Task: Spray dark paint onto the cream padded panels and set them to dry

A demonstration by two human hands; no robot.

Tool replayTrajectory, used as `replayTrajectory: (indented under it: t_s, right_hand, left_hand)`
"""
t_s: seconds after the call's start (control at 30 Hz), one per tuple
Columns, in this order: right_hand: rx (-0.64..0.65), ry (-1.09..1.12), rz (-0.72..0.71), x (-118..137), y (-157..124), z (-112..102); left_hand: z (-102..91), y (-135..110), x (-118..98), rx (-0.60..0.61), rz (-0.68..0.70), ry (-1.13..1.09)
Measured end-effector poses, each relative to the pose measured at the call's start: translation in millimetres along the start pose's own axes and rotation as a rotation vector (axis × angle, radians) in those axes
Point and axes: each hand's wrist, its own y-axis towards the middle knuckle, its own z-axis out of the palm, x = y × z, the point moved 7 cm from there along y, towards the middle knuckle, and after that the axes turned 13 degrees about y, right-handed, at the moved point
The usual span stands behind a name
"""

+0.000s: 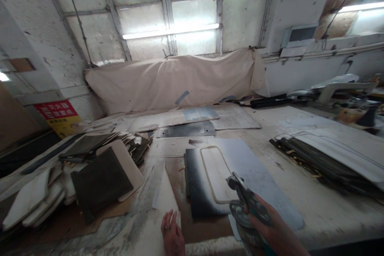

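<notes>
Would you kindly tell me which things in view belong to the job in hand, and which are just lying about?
Job in hand, seemingly:
spray gun, in the right hand
grey sheet with a dark end, near its nozzle
pale panel framed within the sheet

Lying about, apparently:
red-and-yellow sign at the left
blue strip on the draped cloth

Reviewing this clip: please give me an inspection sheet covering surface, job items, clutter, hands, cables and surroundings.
Surface: worktable, pale and stained.
Job items: spray gun, nozzle over a sheet, dark at left, pale grey at right, with a rounded outline around a whitish area.
Clutter: dark pieces and pale boards at left; dark stack at right.
Hands: right hand grips the spray gun; left hand is on a pale strip.
Cables: dark cord hanging at upper left; type unclear.
Surroundings: draped cloth, lit tube, red-and-yellow sign.
</notes>
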Motion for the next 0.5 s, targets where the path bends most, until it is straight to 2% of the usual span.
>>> replayTrajectory:
  t_s: [0.07,0.33,0.5]
  right_hand:
    - [0.017,-0.011,0.021,-4,0,-5]
    - [-0.071,-0.009,0.021,-11,-7,-25]
    - [-0.065,-0.010,-0.022,3,17,-28]
  left_hand:
    - [0.4,0,0,0.012,0.003,0.005]
    - [0.5,-2,-2,0.015,0.021,0.003]
    - [-5.0,2,-5,0.031,0.010,0.011]
